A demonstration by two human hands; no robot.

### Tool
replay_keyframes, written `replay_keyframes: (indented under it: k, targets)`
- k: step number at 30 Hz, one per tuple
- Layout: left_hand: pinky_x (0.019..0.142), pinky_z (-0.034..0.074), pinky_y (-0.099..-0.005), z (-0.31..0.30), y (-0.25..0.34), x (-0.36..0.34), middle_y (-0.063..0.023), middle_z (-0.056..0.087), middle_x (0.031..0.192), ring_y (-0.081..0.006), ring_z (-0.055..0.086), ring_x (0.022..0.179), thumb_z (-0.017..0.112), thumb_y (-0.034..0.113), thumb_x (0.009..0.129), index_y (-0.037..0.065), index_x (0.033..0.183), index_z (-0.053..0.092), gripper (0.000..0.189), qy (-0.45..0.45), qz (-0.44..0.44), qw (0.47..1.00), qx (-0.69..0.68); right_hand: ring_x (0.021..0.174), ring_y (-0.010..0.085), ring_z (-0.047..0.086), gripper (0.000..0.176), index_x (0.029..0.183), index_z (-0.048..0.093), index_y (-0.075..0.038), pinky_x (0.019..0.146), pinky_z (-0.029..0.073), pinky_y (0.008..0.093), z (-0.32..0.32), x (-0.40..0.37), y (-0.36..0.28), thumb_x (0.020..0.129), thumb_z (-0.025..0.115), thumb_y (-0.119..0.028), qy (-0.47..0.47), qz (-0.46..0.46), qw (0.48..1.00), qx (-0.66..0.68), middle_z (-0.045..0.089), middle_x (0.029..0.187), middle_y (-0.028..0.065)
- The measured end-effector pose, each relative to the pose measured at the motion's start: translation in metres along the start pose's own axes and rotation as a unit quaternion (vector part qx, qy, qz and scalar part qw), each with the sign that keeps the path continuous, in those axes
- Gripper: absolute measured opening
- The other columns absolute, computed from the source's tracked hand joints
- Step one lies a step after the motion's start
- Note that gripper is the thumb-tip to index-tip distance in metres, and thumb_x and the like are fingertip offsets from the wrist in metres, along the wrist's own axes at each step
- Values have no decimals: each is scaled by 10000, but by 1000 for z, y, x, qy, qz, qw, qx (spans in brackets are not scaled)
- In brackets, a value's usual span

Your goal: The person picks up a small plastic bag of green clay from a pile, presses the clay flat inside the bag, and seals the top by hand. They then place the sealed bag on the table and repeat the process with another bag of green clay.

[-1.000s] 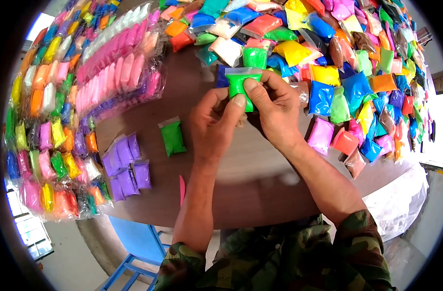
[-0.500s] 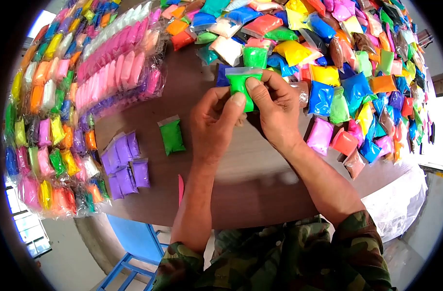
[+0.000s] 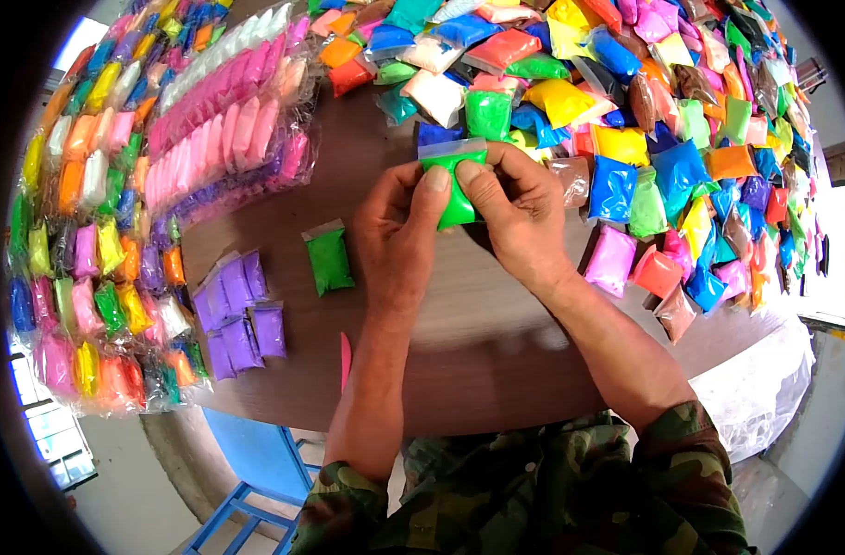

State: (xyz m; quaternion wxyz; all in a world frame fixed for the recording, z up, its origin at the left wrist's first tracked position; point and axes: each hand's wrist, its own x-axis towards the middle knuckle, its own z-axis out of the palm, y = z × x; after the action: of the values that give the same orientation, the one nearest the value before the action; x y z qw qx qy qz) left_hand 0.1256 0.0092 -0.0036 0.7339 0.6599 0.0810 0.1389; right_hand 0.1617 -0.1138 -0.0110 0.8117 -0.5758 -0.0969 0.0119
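A bright green packet [image 3: 458, 199] with a clear top strip is held upright between my two hands over the table. My left hand [image 3: 399, 217] pinches its left side, thumb on the front. On the right side, my right hand [image 3: 524, 208] grips it the same way, fingers behind the packet and partly hidden. Just beyond lies another bright green packet [image 3: 488, 115], beside a dark blue one [image 3: 439, 135]. A darker green packet [image 3: 329, 261] lies on the table left of my left hand.
Several purple packets [image 3: 240, 314] lie at the left of the brown table [image 3: 478, 370]. Wrapped rows of colourful packets [image 3: 89, 250] cover the far left; a large loose pile [image 3: 682, 176] fills the back right. A pink strip [image 3: 346, 359] is near my left forearm. A blue chair [image 3: 260, 453] stands below.
Both hands have shifted slightly left and down with the green packet. The packet now shows wider and flatter between the thumbs.
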Motion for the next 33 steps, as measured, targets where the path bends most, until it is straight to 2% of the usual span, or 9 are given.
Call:
replay_keyframes:
  k: [2, 10, 15, 17, 23, 26, 28, 29, 33]
  targets:
    - [648, 372, -202, 0, 1, 0, 72, 626, 836, -5, 491, 753, 682, 213, 1004, 42, 1021, 705, 173, 7, -9, 1000, -20, 640, 11, 410, 120, 997, 670, -8, 550, 337, 220, -5, 0, 3, 1009, 661, -127, -41, -15, 997, -62, 487, 685, -78]
    - [661, 364, -196, -4, -5, 0, 82, 614, 837, -2, 474, 752, 681, 212, 1005, 53, 1015, 709, 162, 6, 32, 999, 26, 645, 11, 428, 120, 1024, 688, -1, 549, 354, 218, -3, -2, 3, 997, 676, -118, -24, -20, 998, -59, 512, 695, -73]
    - [646, 398, -193, 2, 3, 0, 70, 611, 831, -1, 493, 754, 690, 169, 1000, 24, 999, 692, 145, 24, 2, 1000, -7, 650, 10, 448, 145, 1056, 695, 6, 556, 373, 214, -4, -2, 2, 999, 677, -126, -19, -14, 999, -45, 536, 708, -68]
    - [648, 399, -192, -2, 1, 0, 69, 613, 839, -1, 495, 759, 691, 170, 1000, 25, 1008, 694, 146, 23, 0, 1000, -4, 649, 12, 455, 152, 1064, 697, 10, 559, 385, 214, -5, -2, 2, 1003, 674, -127, -29, -10, 996, -89, 546, 719, -67]
    - [659, 373, -198, -3, 0, 0, 79, 616, 822, -14, 482, 744, 679, 220, 1005, 57, 1017, 709, 166, 1, 16, 1000, 25, 674, 20, 479, 183, 1072, 708, 17, 579, 410, 210, -2, -3, 3, 1009, 678, -151, 10, -22, 999, -40, 585, 753, -57]
    - [650, 400, -205, 1, 3, 0, 65, 623, 810, -19, 510, 731, 672, 197, 1005, 41, 1015, 700, 159, 2, 10, 1000, 11, 704, 21, 494, 207, 1075, 714, 22, 596, 422, 209, -3, -1, 3, 1013, 682, -173, 30, -28, 998, -38, 608, 787, -49]
    - [605, 380, -198, -1, -1, -1, 72, 595, 781, -3, 489, 703, 689, 147, 993, 19, 999, 681, 128, -63, 24, 997, 33, 715, 19, 493, 208, 1070, 717, 22, 603, 422, 207, -2, 0, 3, 1014, 683, -175, 46, -34, 998, -30, 612, 801, -50]
    - [605, 380, -198, 0, -1, -1, 72, 595, 781, -3, 489, 703, 689, 147, 993, 19, 999, 681, 128, -63, 24, 997, 34, 726, 17, 493, 209, 1066, 720, 22, 609, 421, 206, -1, 1, 2, 1014, 684, -177, 62, -40, 997, -22, 616, 815, -51]
    - [572, 380, -210, -3, -3, 0, 60, 583, 742, -5, 491, 665, 680, 150, 994, 19, 968, 668, 134, -55, 30, 997, 50, 741, 24, 502, 214, 1089, 709, 27, 625, 429, 204, -2, 1, 1, 1010, 689, -171, 38, -27, 998, -34, 609, 817, -49]
